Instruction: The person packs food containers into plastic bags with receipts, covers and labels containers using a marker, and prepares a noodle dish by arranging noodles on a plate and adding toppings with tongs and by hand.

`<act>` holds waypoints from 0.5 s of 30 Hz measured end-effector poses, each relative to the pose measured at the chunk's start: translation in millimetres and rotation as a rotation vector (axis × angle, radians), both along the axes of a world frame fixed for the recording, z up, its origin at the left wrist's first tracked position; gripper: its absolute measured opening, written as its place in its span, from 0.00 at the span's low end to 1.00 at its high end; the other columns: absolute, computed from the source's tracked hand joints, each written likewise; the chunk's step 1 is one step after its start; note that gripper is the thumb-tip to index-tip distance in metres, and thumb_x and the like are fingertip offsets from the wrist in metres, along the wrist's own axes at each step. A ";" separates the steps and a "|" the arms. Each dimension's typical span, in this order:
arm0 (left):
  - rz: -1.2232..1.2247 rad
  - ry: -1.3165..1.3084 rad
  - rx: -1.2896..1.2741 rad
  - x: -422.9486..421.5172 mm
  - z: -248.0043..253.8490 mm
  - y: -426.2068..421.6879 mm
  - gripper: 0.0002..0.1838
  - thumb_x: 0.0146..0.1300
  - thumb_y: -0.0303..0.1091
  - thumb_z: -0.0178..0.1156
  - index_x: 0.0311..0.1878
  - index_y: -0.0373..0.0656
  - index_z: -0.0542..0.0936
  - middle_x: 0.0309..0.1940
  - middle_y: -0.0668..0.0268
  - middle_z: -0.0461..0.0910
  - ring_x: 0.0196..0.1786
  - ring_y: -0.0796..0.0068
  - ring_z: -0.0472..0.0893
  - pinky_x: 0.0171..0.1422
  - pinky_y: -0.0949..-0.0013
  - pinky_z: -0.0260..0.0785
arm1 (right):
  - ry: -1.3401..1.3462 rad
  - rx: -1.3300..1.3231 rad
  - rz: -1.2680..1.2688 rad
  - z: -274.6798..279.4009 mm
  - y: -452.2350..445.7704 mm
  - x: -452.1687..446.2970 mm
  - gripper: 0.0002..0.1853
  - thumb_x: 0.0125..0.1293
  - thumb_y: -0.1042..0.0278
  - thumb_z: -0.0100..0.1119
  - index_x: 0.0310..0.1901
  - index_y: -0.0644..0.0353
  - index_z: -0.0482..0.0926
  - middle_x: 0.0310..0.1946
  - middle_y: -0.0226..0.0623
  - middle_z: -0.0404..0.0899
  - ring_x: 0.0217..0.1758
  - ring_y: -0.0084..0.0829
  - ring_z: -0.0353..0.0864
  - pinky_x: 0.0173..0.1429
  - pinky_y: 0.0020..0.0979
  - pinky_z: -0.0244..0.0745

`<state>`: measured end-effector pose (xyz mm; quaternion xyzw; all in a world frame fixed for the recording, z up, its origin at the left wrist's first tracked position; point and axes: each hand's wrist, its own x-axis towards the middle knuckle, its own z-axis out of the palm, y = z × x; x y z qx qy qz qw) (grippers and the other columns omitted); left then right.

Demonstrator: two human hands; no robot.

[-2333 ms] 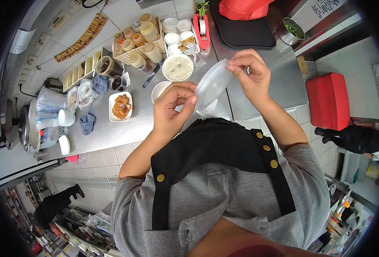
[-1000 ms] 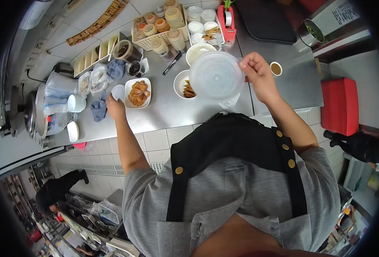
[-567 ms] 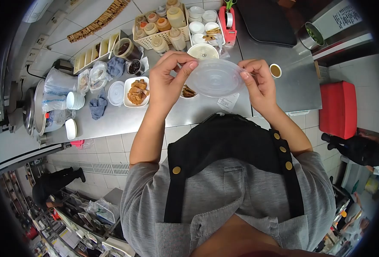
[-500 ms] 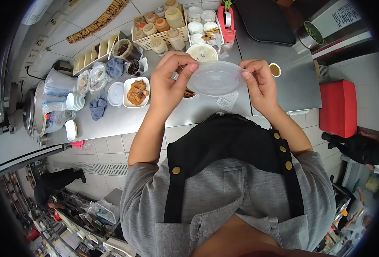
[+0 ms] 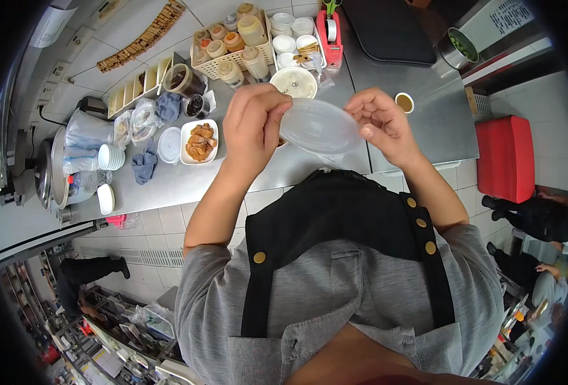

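Observation:
My left hand is closed on the left edge of a clear round plastic lid, thumb against fingers. Tilted, the lid hangs over the front of the counter. At its right edge is my right hand, thumb and fingers apart and close around the rim; whether they touch it is unclear. Behind the lid stands a covered round bowl with a mark on top. Another bowl is mostly hidden below the lid. A white dish of browned food pieces sits left of my left hand, beside a flat round lid.
A sauce-bottle basket, a tray of small cups and a red tape dispenser line the back. On the right are a sauce cup, a metal pot and a red bin. Other people stand at the far left and right.
The left hand set a round lid beside the food dish, then came back to the clear lid. Since half a second ago, the lid has tilted down to the right and the right fingers have spread.

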<state>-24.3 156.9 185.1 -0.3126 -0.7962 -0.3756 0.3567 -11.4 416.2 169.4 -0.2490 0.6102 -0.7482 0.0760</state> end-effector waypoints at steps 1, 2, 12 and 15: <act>-0.001 -0.002 0.000 1.6 0.0 0.4 0.08 0.59 0.21 0.70 0.39 0.38 0.80 0.38 0.60 0.81 0.38 0.66 0.80 0.43 0.70 0.73 | -0.002 0.000 -0.001 8.9 -4.1 3.8 0.09 0.69 0.73 0.64 0.47 0.61 0.76 0.45 0.30 0.80 0.43 0.18 0.78 0.45 0.22 0.74; -0.032 0.079 -0.052 4.1 0.0 0.9 0.10 0.56 0.20 0.71 0.40 0.39 0.81 0.37 0.60 0.81 0.39 0.65 0.81 0.42 0.69 0.74 | -0.003 0.079 -0.009 18.9 -8.9 7.4 0.09 0.68 0.71 0.66 0.46 0.61 0.77 0.43 0.28 0.80 0.42 0.17 0.77 0.43 0.22 0.73; -0.153 0.315 -0.147 17.2 -14.0 14.9 0.16 0.47 0.20 0.73 0.41 0.42 0.85 0.42 0.62 0.81 0.40 0.64 0.83 0.43 0.68 0.79 | -0.131 0.459 0.101 42.7 -26.7 28.2 0.12 0.65 0.67 0.69 0.36 0.63 0.75 0.24 0.25 0.74 0.27 0.17 0.72 0.32 0.24 0.69; -0.079 0.236 -0.071 16.6 -14.0 24.2 0.14 0.47 0.26 0.73 0.40 0.43 0.86 0.42 0.64 0.80 0.43 0.67 0.82 0.42 0.72 0.78 | -0.117 0.386 0.021 24.4 -31.6 26.1 0.13 0.65 0.67 0.70 0.34 0.63 0.73 0.23 0.28 0.74 0.26 0.19 0.72 0.31 0.26 0.69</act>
